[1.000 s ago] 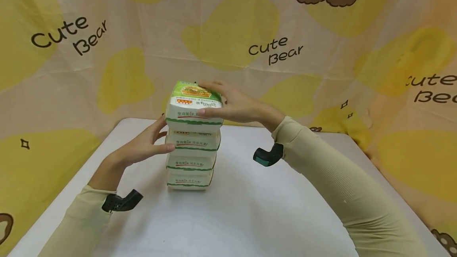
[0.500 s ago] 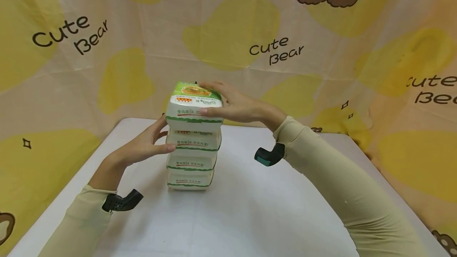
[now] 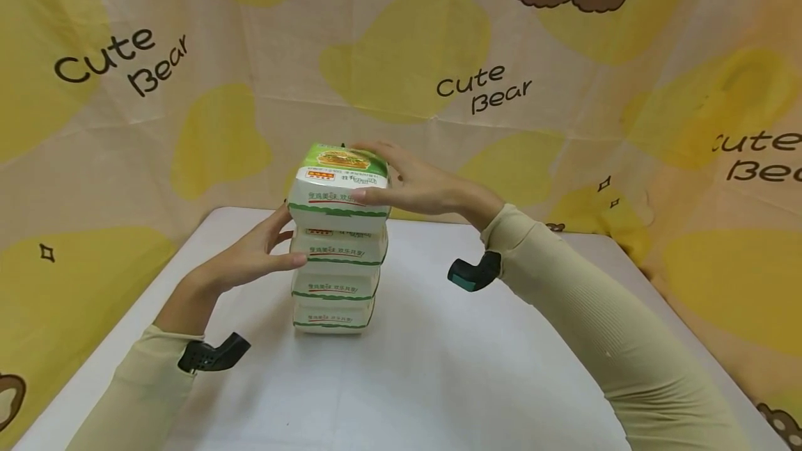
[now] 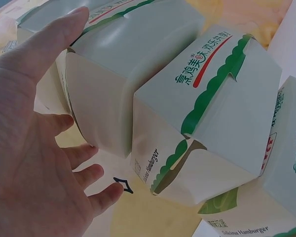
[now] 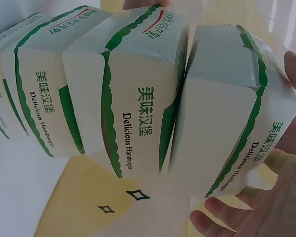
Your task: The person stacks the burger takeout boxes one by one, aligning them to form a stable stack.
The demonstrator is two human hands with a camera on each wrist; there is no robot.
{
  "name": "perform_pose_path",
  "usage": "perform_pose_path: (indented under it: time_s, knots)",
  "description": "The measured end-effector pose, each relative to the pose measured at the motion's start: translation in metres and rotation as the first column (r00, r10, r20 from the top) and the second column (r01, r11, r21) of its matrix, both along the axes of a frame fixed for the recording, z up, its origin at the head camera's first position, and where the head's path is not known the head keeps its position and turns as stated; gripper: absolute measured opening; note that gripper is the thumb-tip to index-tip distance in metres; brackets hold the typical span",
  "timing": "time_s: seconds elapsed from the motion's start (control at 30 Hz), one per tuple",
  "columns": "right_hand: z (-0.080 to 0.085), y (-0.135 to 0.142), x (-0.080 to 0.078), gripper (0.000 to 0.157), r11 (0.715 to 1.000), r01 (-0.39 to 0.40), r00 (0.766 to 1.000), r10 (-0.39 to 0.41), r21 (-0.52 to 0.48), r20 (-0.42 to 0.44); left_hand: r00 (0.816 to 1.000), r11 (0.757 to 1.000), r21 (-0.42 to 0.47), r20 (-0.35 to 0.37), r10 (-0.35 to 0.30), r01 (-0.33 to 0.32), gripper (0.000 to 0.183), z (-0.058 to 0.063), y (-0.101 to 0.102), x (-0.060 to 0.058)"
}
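Observation:
Several white-and-green paper burger boxes stand in one upright stack. My right hand (image 3: 420, 183) holds the top burger box (image 3: 338, 193) at its right side, thumb on the front face and fingers over the top and back. In the right wrist view that hand (image 5: 276, 197) wraps the outer end of the box. My left hand (image 3: 253, 252) is at the stack's left side with its thumb touching the second burger box (image 3: 341, 249). The left wrist view shows its fingers (image 4: 106, 197) spread beside the boxes. Below are the third box (image 3: 335, 286) and the bottom box (image 3: 332, 315).
The stack stands on a white table (image 3: 438, 367). A yellow patterned cloth (image 3: 401, 54) with "Cute Bear" lettering hangs behind and around it. Black wrist devices sit on the left sleeve (image 3: 138, 381) and the right sleeve (image 3: 583, 312).
The top box has shifted very slightly to the left under my right hand. My left hand and the lower boxes look unchanged.

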State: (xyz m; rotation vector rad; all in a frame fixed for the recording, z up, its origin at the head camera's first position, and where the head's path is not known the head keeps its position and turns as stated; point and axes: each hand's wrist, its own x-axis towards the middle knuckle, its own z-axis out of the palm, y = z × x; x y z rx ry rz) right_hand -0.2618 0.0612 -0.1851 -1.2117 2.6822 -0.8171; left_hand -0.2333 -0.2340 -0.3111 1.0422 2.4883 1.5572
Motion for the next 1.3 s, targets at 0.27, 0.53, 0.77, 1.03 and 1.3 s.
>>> perform_pose_path:
  time_s: [0.27,0.53,0.77,1.03,1.3]
  knots:
    - [0.0000,0.0007,-0.0010,0.079,0.998,-0.029,0.999,0.030,-0.053,0.027,1.000,1.000,-0.004,0.006,-0.003,0.003,0.090,-0.0001,-0.0012,0.0001]
    - [0.0016,0.0007,0.0000,0.076,0.998,-0.020,1.000,0.022,-0.066,0.018,1.000,1.000,-0.008,0.005,-0.003,0.003,0.092,0.0004,-0.0012,0.0001]
    - [0.0030,0.0029,0.0018,0.075,0.998,-0.004,1.000,0.006,-0.064,0.020,1.000,1.000,-0.006,0.012,-0.005,0.005,0.092,0.0006,-0.0012,0.0004]
    - [0.0021,0.0061,-0.0011,0.076,0.997,0.004,1.000,-0.003,-0.072,0.023,1.000,1.000,-0.017,-0.003,-0.006,0.006,0.098,0.0032,-0.0014,-0.0005]
    - [0.0027,0.0075,-0.0008,0.077,0.996,0.004,0.999,-0.001,-0.087,0.035,1.000,1.000,-0.013,-0.004,-0.009,0.009,0.101,0.0036,-0.0032,0.0002]
